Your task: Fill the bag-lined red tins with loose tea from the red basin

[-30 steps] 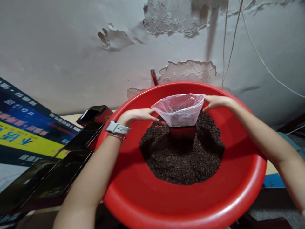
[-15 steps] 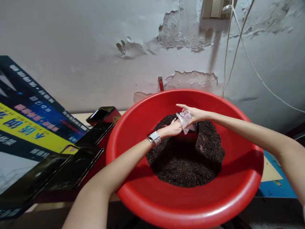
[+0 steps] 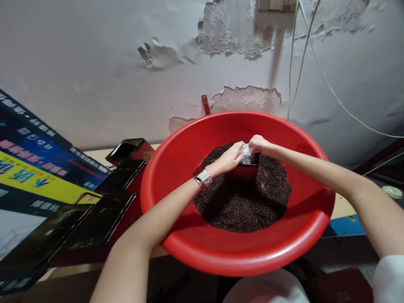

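Note:
A crumpled clear plastic bag [image 3: 246, 152] is between my two hands, above a box with a dark rim and red side [image 3: 245, 171]. My left hand [image 3: 232, 157], with a wristband, has its fingers closed at the bag's left side. On the other side my right hand [image 3: 260, 144] is closed on the bag, its fingertips partly hidden. The box stands in dark loose leaf-like bits [image 3: 246, 214], which look like dried tea, at the bottom of a large red basin [image 3: 252, 264]. Little of the box's inside shows past the bag.
Several dark-topped boxes [image 3: 121, 176] stand on the table left of the basin. Beside them leans a printed board [image 3: 47, 164] in blue, yellow and black. Behind the basin is a peeling wall [image 3: 120, 92], with white cables [image 3: 293, 71] hanging at right.
My right hand has gone from a pointing finger to closed fingers on the bag. My left hand has turned palm down, and the bag is now lower at the box. The view has shifted slightly.

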Tool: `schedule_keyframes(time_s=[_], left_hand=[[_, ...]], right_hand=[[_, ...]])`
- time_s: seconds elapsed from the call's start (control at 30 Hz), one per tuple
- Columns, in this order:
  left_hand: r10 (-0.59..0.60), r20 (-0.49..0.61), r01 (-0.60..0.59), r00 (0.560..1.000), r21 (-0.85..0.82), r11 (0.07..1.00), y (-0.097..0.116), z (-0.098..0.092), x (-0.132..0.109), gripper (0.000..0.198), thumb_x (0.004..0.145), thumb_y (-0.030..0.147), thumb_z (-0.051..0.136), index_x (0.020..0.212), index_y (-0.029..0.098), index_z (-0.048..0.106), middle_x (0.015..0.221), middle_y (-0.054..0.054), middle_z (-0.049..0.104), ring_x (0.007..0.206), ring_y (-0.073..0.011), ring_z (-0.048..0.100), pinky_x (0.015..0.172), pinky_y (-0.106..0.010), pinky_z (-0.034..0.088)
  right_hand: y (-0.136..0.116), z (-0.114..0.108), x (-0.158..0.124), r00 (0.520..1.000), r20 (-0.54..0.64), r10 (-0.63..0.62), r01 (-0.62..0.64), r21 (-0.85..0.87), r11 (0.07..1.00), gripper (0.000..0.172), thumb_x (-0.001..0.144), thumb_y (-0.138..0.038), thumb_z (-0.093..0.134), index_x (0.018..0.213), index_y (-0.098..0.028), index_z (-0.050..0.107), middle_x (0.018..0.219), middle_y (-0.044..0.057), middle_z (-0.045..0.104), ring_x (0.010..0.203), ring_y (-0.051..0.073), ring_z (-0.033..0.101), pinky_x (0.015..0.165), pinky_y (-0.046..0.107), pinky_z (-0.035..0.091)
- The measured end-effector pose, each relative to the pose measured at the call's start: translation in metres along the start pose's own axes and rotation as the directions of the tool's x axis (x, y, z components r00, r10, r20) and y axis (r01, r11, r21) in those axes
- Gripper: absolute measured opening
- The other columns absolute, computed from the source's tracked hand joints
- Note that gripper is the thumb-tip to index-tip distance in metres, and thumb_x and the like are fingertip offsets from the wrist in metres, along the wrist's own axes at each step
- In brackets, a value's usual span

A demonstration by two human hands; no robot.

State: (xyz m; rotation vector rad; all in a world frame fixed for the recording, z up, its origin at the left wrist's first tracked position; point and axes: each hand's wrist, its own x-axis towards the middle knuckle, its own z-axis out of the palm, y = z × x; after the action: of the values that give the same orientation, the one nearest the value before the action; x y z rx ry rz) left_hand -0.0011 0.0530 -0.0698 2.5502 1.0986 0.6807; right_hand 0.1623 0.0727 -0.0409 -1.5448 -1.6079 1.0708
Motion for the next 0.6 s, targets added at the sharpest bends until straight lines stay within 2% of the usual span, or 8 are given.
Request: schedule_keyframes(time_s=[0.13, 0.23, 0.3, 0.37, 0.43, 0.53, 0.57, 0.6], left_hand=[[0.111, 0.076, -0.111, 0.991, 0.0, 0.994, 0.005, 0.028, -0.002, 0.059, 0.089, 0.025, 0.033, 0.145, 0.006, 0.024, 0.154, -0.016, 0.024, 0.142, -0.0212, 0.021, 0.117, -0.036, 0.017], [0.132, 0.153, -0.134, 0.979, 0.0, 0.991, 0.006, 0.03, 0.004, 0.053, 0.09, 0.026, 0.03, 0.14, 0.011, 0.036, 0.148, -0.014, 0.038, 0.136, -0.0222, 0.036, 0.114, -0.037, 0.025], [0.136, 0.221, -0.143, 0.966, 0.016, 0.99, 0.006, 0.028, 0.014, 0.048, 0.09, 0.028, 0.03, 0.132, 0.014, 0.047, 0.14, -0.012, 0.049, 0.129, -0.0234, 0.044, 0.11, -0.037, 0.03], [0.099, 0.285, -0.111, 0.953, 0.026, 0.994, 0.006, 0.025, 0.027, 0.044, 0.09, 0.033, 0.031, 0.119, 0.015, 0.057, 0.131, -0.011, 0.057, 0.121, -0.0247, 0.05, 0.106, -0.037, 0.033], [0.002, 0.326, -0.013, 0.945, 0.034, 0.999, 0.006, 0.025, 0.042, 0.045, 0.09, 0.04, 0.029, 0.103, 0.015, 0.063, 0.12, -0.012, 0.063, 0.111, -0.0262, 0.056, 0.1, -0.036, 0.038], [-0.096, 0.349, 0.079, 0.932, 0.062, 0.995, 0.006, 0.027, 0.061, 0.042, 0.087, 0.046, 0.032, 0.087, 0.017, 0.063, 0.105, -0.013, 0.068, 0.094, -0.0266, 0.061, 0.089, -0.034, 0.042], [-0.109, 0.359, 0.096, 0.927, 0.054, 0.994, 0.005, 0.028, 0.065, 0.039, 0.085, 0.046, 0.035, 0.082, 0.018, 0.062, 0.101, -0.013, 0.069, 0.09, -0.0262, 0.061, 0.087, -0.033, 0.043], [-0.121, 0.37, 0.121, 0.921, 0.022, 0.992, 0.004, 0.028, 0.068, 0.037, 0.083, 0.046, 0.038, 0.077, 0.019, 0.062, 0.097, -0.012, 0.069, 0.087, -0.0255, 0.061, 0.085, -0.032, 0.043]], right_hand=[[-0.009, -0.009, -0.017, 0.995, 0.06, 0.078, -0.079, 0.009, 0.997, 0.023, 0.064, -0.001, 0.055, 0.05, -0.016, 0.046, 0.051, -0.001, 0.053, 0.053, 0.012, 0.053, 0.061, 0.026, 0.048], [-0.021, -0.036, -0.04, 0.993, -0.025, -0.114, 0.11, -0.126, 0.986, 0.015, 0.065, -0.002, 0.06, 0.058, -0.015, 0.058, 0.063, 0.002, 0.061, 0.068, 0.014, 0.058, 0.072, 0.026, 0.047], [-0.027, -0.064, -0.061, 0.928, -0.183, -0.324, 0.288, -0.196, 0.937, 0.01, 0.07, -0.007, 0.06, 0.068, -0.016, 0.062, 0.074, 0.002, 0.064, 0.077, 0.014, 0.058, 0.079, 0.026, 0.045], [-0.023, -0.1, -0.084, 0.832, -0.371, -0.412, 0.368, -0.187, 0.911, 0.008, 0.077, -0.013, 0.055, 0.077, -0.018, 0.062, 0.082, 0.002, 0.064, 0.082, 0.013, 0.059, 0.08, 0.025, 0.045], [-0.003, -0.137, -0.106, 0.726, -0.571, -0.384, 0.355, -0.167, 0.92, 0.012, 0.083, -0.019, 0.049, 0.085, -0.019, 0.061, 0.085, 0.002, 0.064, 0.083, 0.012, 0.06, 0.077, 0.024, 0.046], [0.06, -0.181, -0.138, 0.53, -0.793, -0.301, 0.209, -0.221, 0.953, 0.018, 0.085, -0.021, 0.042, 0.091, -0.019, 0.058, 0.089, 0.003, 0.064, 0.084, 0.013, 0.061, 0.075, 0.025, 0.047], [0.086, -0.187, -0.147, 0.507, -0.815, -0.281, 0.116, -0.258, 0.959, 0.018, 0.084, -0.02, 0.042, 0.092, -0.018, 0.058, 0.089, 0.004, 0.064, 0.085, 0.014, 0.06, 0.075, 0.027, 0.047], [0.113, -0.188, -0.157, 0.543, -0.8, -0.255, -0.003, -0.306, 0.952, 0.017, 0.081, -0.018, 0.044, 0.09, -0.018, 0.058, 0.089, 0.005, 0.064, 0.084, 0.015, 0.06, 0.077, 0.028, 0.046]])
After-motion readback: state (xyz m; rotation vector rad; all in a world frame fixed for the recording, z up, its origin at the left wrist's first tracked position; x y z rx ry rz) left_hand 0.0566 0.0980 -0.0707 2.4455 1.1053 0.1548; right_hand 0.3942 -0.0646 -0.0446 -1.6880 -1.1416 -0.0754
